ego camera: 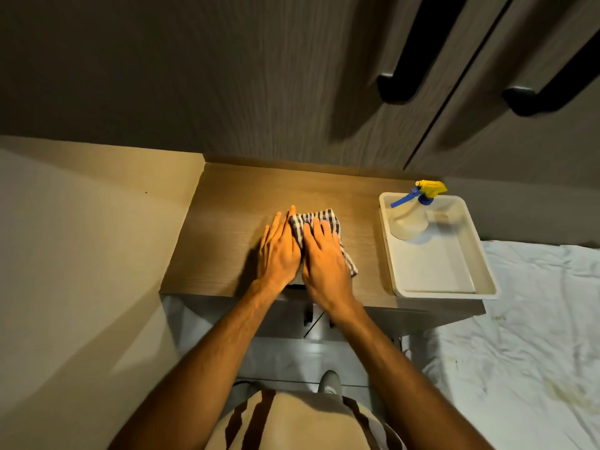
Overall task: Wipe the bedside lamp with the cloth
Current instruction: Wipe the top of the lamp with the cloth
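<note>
A blue-and-white striped cloth (324, 222) lies folded on the wooden bedside table (227, 222). My right hand (324, 258) rests flat on top of the cloth, fingers spread over it. My left hand (279, 248) lies flat on the tabletop just left of the cloth, its fingers straight and touching the cloth's left edge. No lamp is in view; warm light falls on the tabletop from above.
A white plastic tray (483, 267) stands on the table's right side and holds a clear spray bottle (410, 219) with a yellow-and-blue trigger. Dark cabinet doors with black handles (409, 60) rise behind. A white bed sheet (535, 336) lies to the right, a beige wall (65, 254) to the left.
</note>
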